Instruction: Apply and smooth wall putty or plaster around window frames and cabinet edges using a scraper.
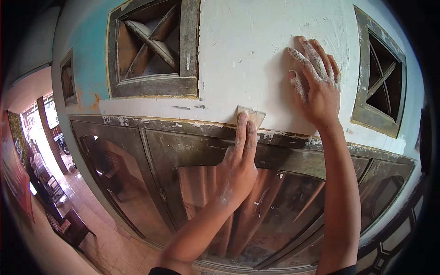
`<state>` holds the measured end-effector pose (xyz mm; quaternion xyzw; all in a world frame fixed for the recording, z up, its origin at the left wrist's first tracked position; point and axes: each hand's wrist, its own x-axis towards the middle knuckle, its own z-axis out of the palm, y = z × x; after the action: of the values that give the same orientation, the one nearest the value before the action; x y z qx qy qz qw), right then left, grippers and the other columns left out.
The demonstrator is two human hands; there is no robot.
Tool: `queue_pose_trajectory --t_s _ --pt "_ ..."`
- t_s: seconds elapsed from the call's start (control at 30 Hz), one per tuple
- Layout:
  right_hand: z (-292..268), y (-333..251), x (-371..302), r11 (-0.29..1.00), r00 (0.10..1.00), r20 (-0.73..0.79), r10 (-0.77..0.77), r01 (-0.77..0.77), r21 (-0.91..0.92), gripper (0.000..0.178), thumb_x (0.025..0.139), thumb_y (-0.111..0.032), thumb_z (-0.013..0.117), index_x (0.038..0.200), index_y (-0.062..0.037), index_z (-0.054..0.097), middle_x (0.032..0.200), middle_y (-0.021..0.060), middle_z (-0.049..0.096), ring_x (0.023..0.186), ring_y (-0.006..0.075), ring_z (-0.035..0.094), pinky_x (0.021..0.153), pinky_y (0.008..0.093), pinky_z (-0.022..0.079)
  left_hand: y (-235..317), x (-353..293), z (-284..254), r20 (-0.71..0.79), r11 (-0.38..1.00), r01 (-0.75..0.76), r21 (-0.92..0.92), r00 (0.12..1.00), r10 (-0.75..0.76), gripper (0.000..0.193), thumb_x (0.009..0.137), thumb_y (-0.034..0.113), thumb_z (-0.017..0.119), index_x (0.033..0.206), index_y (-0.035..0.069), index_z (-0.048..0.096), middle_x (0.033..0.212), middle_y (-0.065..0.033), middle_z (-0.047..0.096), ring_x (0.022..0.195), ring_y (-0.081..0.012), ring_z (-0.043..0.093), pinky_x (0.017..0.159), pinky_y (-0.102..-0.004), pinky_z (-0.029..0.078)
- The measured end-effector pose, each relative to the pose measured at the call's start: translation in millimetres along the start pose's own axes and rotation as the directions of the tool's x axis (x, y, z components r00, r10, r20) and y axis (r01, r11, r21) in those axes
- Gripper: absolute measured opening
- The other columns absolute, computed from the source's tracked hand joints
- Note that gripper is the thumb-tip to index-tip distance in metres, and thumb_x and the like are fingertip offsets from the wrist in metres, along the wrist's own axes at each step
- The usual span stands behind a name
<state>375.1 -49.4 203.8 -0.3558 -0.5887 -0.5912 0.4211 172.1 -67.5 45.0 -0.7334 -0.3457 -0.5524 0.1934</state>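
My left hand [240, 167] reaches up to the lower edge of a white-coated wall [247, 55]. Two of its fingers press on a small flat putty scraper [256, 118], which lies against the wall just above the dark wooden frame [201, 128]. The rest of its grip is hidden behind the hand. Higher up and to the right, my right hand [318, 87] rests on the white wall with its fingers spread and nothing in it. White powder coats the fingers of both hands.
Square wooden vents with crossed slats flank the white area, one at left [151, 46] and one at right [380, 75]. Below is a glazed wooden window [256, 206] with brownish curtains behind it. Turquoise paint [91, 59] remains at left. A tiled floor [105, 243] lies lower left.
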Motion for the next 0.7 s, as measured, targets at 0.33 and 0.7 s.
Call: queue_pose_trajectory --t_s 0.33,0.7 --pt "-1.3 -2.0 0.0 0.999 1.0 -0.01 0.018 -0.018 0.044 0.041 0.101 -0.031 0.065 0.141 -0.0246 0.067 0.164 0.0006 0.05 0.157 0.0264 0.037 0.129 0.053 0.024 -3.7 10.3 -5.2 0.022 1.0 0.006 0.03 1.0 -0.007 0.081 0.082 -0.016 0.051 0.161 0.0 0.039 0.17 -0.0238 0.032 0.134 -0.0449 0.06 0.099 -0.0435 0.06" --pt "-4.7 0.3 1.0 0.999 1.0 -0.022 0.001 0.0 0.049 0.04 0.101 -0.029 0.066 0.14 -0.0218 0.066 0.163 0.0004 0.051 0.156 0.0261 0.039 0.128 0.0529 0.026 -0.3 26.9 -8.3 0.017 0.999 0.045 -0.011 0.999 -0.045 0.079 0.084 -0.015 0.051 0.161 0.0 0.038 0.171 -0.023 0.031 0.137 -0.0455 0.057 0.101 -0.0447 0.059"
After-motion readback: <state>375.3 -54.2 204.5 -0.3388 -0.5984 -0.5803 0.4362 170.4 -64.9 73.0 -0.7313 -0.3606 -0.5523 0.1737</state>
